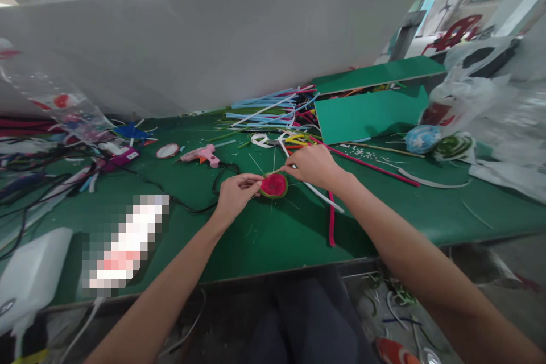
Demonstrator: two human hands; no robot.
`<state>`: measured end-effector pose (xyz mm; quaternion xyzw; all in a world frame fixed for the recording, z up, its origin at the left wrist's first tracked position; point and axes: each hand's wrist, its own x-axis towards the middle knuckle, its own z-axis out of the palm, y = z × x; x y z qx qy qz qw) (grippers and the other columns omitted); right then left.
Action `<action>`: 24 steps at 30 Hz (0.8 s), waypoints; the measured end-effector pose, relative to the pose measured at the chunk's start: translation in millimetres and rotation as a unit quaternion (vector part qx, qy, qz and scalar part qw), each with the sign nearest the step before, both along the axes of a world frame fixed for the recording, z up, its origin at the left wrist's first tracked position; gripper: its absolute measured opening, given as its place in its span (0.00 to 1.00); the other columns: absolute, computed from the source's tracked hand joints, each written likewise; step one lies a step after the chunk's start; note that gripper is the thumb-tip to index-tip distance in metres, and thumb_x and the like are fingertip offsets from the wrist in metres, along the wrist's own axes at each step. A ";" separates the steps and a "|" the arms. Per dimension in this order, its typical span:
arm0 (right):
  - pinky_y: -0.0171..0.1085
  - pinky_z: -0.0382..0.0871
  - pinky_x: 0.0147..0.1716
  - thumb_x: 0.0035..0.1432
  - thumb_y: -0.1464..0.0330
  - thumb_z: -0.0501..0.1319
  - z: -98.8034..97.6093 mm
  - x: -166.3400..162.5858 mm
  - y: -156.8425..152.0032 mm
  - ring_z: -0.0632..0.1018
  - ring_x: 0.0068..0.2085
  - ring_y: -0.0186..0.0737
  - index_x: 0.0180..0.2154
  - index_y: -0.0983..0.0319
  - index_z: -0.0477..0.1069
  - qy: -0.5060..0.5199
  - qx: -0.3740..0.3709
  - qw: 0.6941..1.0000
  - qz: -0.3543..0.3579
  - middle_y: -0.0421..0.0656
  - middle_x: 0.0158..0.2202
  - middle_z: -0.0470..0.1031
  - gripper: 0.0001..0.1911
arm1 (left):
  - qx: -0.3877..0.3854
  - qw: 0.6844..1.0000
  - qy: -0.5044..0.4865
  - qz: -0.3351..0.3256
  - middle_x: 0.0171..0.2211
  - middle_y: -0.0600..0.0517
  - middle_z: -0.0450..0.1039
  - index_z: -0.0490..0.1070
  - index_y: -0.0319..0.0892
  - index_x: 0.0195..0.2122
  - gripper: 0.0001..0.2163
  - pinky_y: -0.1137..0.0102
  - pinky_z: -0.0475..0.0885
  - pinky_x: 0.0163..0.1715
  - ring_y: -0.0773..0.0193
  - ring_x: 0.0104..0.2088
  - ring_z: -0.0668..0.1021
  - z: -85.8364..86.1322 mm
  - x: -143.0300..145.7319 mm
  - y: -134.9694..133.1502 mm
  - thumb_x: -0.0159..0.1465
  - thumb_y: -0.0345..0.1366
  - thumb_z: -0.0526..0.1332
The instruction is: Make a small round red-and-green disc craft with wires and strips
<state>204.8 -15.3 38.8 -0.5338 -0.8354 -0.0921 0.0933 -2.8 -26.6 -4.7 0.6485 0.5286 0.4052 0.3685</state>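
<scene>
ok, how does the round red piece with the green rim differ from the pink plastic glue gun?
The round red piece with the green rim is circular in outline; the pink plastic glue gun is elongated with a grip.
The red piece is held at its edge by the left hand; the glue gun lies untouched on the green tabletop.

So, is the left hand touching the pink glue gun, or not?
Apart. The head view shows it: bare green tabletop and part of a black cord show between the left hand and the pink glue gun.
</scene>
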 end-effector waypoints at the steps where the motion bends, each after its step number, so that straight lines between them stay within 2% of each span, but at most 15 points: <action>1: 0.34 0.52 0.25 0.61 0.58 0.52 -0.4 -0.5 -0.1 0.75 0.32 0.40 0.36 0.58 0.78 -0.002 -0.001 1.000 0.000 0.44 0.31 0.79 0.18 | 0.001 1.000 0.000 0.000 0.22 0.50 0.77 0.77 0.39 0.31 0.08 0.71 0.76 0.26 0.63 0.23 0.79 -0.6 -0.1 0.2 0.51 0.37 0.64; 15: 0.35 0.55 0.27 0.62 0.59 0.51 -4.5 -6.8 -1.7 0.76 0.33 0.42 0.38 0.58 0.78 -0.002 0.002 1.000 -0.011 0.46 0.32 0.79 0.18 | 0.000 1.000 -0.003 -0.018 0.27 0.49 0.78 0.77 0.39 0.32 0.10 0.70 0.77 0.29 0.62 0.26 0.80 -7.7 -4.2 4.5 0.52 0.38 0.64; 20: 0.35 0.55 0.27 0.62 0.61 0.50 -5.3 -8.7 -1.7 0.77 0.32 0.43 0.36 0.59 0.78 -0.004 0.010 1.000 -0.009 0.46 0.32 0.79 0.19 | -0.029 0.998 -0.047 -0.016 0.30 0.49 0.78 0.73 0.39 0.44 0.19 0.67 0.77 0.33 0.61 0.30 0.80 -12.5 -7.1 9.7 0.51 0.39 0.66; 24: 0.35 0.54 0.26 0.62 0.61 0.50 -3.7 -10.7 -3.1 0.77 0.32 0.43 0.35 0.59 0.78 -0.007 0.009 1.000 -0.009 0.45 0.32 0.79 0.18 | -0.060 0.994 -0.090 0.023 0.34 0.46 0.78 0.72 0.36 0.45 0.23 0.67 0.76 0.35 0.60 0.33 0.79 -12.1 -5.4 12.8 0.47 0.37 0.68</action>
